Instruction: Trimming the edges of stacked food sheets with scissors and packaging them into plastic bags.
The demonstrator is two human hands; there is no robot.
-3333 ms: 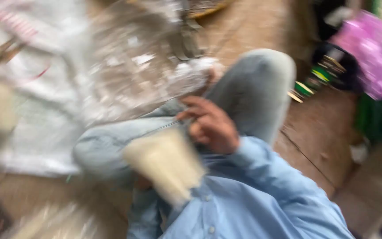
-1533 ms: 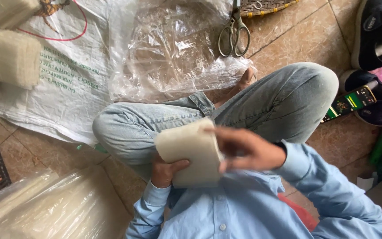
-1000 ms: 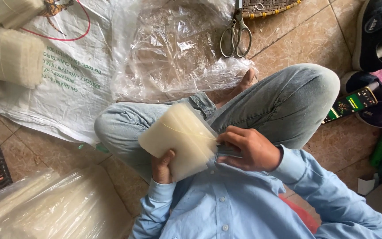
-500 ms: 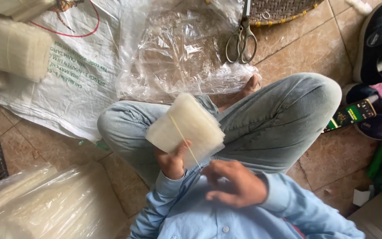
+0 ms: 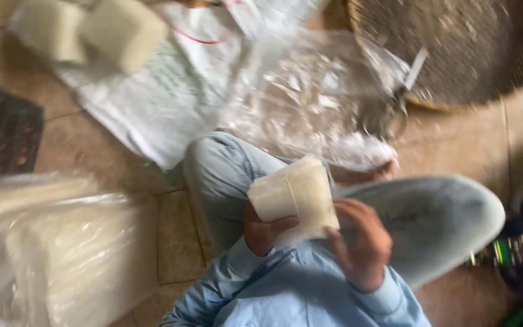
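A pale, whitish stack of thin sheets is held over the lap, between the knees of a seated person in light jeans and a light blue shirt. This stack is taken as the landmark for all positions below.

The stack is gripped from below and from its left side by the left hand, with the thumb laid across its lower face. The right hand is placed against the stack's lower right edge, with the fingers curled on it; both hands are therefore closed on the stack. A thin band or string is seen running across the stack's face. Whether it is tied cannot be told, as the frame is blurred.

Above the stack, crumpled clear plastic film is spread on the floor. Above and to the right, a pair of scissors lies at the rim of a round woven tray. Above and to the left, a white woven sack is laid flat, with two similar whitish bundles resting on it. To the lower left, large bags of pale sheets are stacked.

As a judgement: one stack is in hand and appears banded, two bundles are already set aside, and the bagged material suggests that much remains to be worked.
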